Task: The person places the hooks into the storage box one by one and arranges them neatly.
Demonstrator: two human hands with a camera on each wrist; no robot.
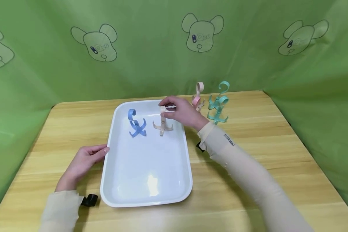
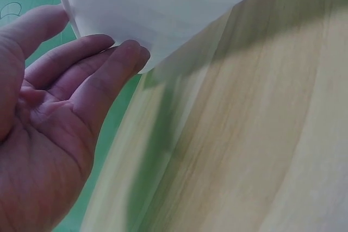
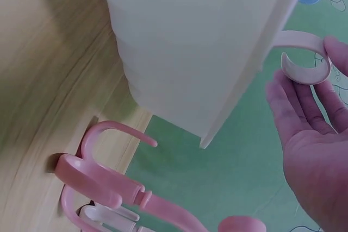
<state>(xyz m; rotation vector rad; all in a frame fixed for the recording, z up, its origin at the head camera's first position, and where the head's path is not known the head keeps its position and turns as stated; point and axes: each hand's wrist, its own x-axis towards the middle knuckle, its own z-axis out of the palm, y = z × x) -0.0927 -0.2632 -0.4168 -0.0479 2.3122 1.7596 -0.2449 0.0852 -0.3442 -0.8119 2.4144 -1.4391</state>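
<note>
Inside tray (image 1: 139, 167), toward one o'clock: beige hook (image 1: 163, 124), long axis six-to-twelve in head view. Your right hand (image 1: 185, 112), nearer, nearly closed, pinches its curl; your left hand (image 1: 84, 160), at hook's eight o'clock, pinches tray's rim.

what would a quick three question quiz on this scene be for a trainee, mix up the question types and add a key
1. Multiple choice: which hook do the fingers of the right hand hold?
a) a pink one
b) the cream hook
c) an orange one

2. True or false: the blue hook is inside the white tray.

3. Fill in the blank: in the head view, ___ teal hooks stand on the wooden table, outside the tray.

Key: 1. b; 2. true; 3. two
</note>
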